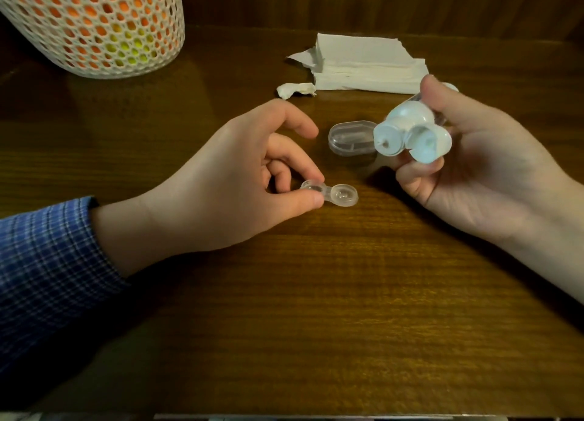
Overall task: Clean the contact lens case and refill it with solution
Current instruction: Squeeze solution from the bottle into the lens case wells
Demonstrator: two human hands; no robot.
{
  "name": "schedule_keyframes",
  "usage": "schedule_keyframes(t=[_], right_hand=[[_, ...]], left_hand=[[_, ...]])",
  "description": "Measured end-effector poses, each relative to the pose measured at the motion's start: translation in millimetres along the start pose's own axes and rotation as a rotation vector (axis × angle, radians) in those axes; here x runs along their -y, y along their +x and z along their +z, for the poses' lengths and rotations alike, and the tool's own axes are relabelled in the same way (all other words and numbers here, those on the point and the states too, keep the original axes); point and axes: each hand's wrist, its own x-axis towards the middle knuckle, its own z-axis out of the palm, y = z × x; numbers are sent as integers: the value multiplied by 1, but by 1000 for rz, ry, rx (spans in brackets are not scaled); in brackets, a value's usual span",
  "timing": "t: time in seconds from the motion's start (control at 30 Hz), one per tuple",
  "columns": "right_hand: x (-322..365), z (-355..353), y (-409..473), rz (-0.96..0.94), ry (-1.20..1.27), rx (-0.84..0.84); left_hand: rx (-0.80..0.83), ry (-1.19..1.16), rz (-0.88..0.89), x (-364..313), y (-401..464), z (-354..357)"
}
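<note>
Two wells need filling, and I have the contact lens case point(328, 194) flat on the wooden table point(316, 294), my left hand point(240, 180) pinching its left well between thumb and fingertips. My right hand point(467, 164) is clamped around the solution bottle point(410, 132), flip cap open, nozzle tipped toward the case but well apart from it. I judge the best move is to bring the nozzle directly over the free right well, squeeze gently, stop short of the rim, and keep the tip from touching plastic.
</note>
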Motion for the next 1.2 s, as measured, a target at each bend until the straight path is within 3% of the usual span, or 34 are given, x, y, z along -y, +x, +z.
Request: schedule_keyframes(t=[0.23, 0.83, 1.1, 1.2], right_hand=[[0, -1, 2, 10, -15, 3], [2, -1, 1, 13, -43, -25], [6, -6, -4, 5, -9, 7], [10, -10, -7, 0, 46, 21]], left_hand=[[-10, 8, -11, 0, 0, 0], [-22, 227, 161, -11, -11, 8], [25, 103, 212, -19, -27, 19], [-18, 26, 152, -21, -23, 22]])
